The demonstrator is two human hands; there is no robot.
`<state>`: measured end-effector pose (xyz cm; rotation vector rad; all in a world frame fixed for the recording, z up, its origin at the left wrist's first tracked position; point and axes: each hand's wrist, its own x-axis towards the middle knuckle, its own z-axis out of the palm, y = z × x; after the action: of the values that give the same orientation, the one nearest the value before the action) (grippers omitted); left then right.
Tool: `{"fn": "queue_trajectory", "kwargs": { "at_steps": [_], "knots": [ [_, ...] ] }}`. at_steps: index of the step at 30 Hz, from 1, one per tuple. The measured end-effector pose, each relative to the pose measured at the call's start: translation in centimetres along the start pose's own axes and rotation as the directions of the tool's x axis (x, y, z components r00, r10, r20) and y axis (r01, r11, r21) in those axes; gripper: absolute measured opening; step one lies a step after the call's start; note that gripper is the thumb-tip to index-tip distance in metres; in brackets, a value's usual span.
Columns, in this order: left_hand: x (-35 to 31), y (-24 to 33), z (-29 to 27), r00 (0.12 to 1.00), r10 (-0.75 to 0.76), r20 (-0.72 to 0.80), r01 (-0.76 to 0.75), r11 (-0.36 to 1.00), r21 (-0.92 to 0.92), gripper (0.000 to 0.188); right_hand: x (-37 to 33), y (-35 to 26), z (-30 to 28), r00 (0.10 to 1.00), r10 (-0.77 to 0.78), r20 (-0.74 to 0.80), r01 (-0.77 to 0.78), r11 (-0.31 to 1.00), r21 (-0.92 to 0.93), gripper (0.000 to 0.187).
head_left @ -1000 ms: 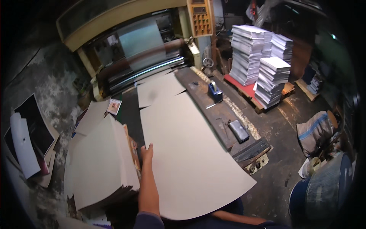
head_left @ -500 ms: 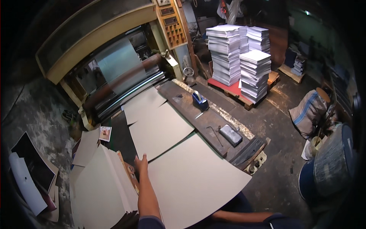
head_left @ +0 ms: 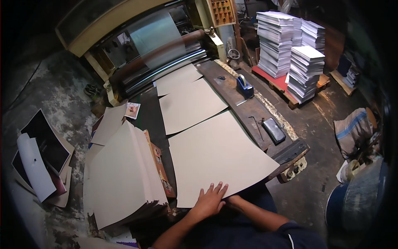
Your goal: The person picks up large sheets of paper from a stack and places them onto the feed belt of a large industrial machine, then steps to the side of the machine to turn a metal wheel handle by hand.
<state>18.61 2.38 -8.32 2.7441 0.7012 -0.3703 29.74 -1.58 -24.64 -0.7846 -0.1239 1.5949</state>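
Observation:
A large beige sheet of cardboard lies on the machine's feed table, its near edge toward my body. My left hand rests flat on that near edge with its fingers spread. Close beside it, my right hand is at the same edge, its fingers hidden by the sheet and the left hand. Farther up, a second cardboard sheet lies just ahead of the first, with a narrow dark gap between them. A third sheet reaches up to the machine's rollers.
A thick stack of cardboard stands at the left. On the table's right ledge are a blue tape dispenser, a hex key and a dark case. Tall white paper stacks stand on a pallet, with a blue drum at lower right.
My left hand has moved from the near sheet's left edge to its near edge. My right hand now shows there. The sheet's angle differs slightly, and the whole view has shifted.

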Motion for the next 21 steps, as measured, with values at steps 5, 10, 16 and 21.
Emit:
{"fn": "queue_trajectory", "kwargs": {
  "at_steps": [5, 10, 16, 21],
  "knots": [
    [1.3, -1.6, 0.6, 0.97, -0.011, -0.245, 0.049, 0.987, 0.152, 0.062, 2.1, -1.2, 0.7, 0.997, -0.075, -0.017, 0.076, 0.997, 0.017, 0.031],
    [2.2, -3.1, 0.5, 0.938, -0.01, -0.345, 0.092, 0.971, 0.22, 0.059, 3.3, -2.5, 3.1, 0.992, -0.123, -0.016, 0.123, 0.992, -0.011, 0.032],
    [4.3, -5.3, 0.1, 0.906, 0.005, -0.424, 0.077, 0.982, 0.174, 0.056, 2.8, -4.5, 4.5, 0.992, 0.054, -0.113, -0.05, 0.998, 0.041, 0.03],
    [4.7, -6.0, 1.1, 0.869, 0.005, -0.495, 0.121, 0.967, 0.222, 0.057, 0.4, -6.0, 4.1, 0.986, 0.052, 0.156, -0.074, 0.988, 0.137, 0.018]
  ]
}}
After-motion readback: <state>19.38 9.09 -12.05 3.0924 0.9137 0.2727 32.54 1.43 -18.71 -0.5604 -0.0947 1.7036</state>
